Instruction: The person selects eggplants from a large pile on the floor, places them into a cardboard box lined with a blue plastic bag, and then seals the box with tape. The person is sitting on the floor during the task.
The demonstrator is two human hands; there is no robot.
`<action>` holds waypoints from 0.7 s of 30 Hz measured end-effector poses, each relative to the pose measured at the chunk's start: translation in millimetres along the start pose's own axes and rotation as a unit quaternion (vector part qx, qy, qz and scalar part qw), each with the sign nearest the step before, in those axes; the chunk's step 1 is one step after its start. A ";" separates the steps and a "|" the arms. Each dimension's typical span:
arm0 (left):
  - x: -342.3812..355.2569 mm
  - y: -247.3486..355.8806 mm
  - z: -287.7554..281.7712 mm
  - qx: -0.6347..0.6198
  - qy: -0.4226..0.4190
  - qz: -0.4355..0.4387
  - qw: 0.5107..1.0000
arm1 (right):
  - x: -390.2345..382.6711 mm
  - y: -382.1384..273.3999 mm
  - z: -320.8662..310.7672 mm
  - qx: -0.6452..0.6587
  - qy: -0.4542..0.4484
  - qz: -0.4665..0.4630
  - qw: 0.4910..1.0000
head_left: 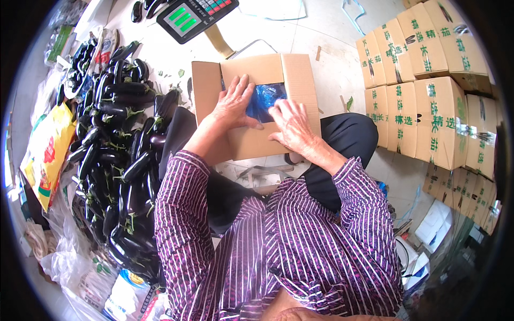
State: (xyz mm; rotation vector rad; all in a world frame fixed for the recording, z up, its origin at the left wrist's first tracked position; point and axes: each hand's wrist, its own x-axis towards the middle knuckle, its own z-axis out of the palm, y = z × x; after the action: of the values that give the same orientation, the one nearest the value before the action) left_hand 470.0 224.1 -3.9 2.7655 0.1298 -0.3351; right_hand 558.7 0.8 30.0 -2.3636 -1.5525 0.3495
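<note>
An open-topped cardboard box (297,75) sits in front of me, its flaps partly folded inward around crumpled blue plastic (262,96). My left hand (233,107) lies across its left side with fingers spread, fingertips on the cardboard and thumb by the lower flap. My right hand (293,125) rests at the right of the opening, fingers bent by the plastic and thumb apart on the lower flap; what its fingertips touch is not clear. My dark-trousered knees are either side of the box.
A heap of eggplants (115,160) lies at left, beside a yellow bag (48,150) and white sacks (126,299). A digital scale (187,18) stands beyond the box. Several printed cardboard cartons (439,142) are stacked at right on the tiled floor (337,64).
</note>
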 end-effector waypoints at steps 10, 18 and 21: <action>-3.8 1.6 19.0 0.015 0.058 -0.003 0.998 | -20.9 19.9 -28.1 0.276 0.061 0.214 0.935; -0.7 -4.8 27.0 0.052 0.096 0.003 0.994 | -22.9 -42.3 22.6 0.048 -0.058 -0.082 0.994; -19.5 6.7 -9.7 -0.011 0.080 -0.019 0.997 | -21.0 -22.9 46.2 -0.036 -0.044 -0.144 0.988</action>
State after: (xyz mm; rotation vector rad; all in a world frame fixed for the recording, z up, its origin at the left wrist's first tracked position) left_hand 454.1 220.3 12.0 2.7692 0.2249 -0.1213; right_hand 514.5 -4.9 -3.5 -2.1574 -1.9467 0.3390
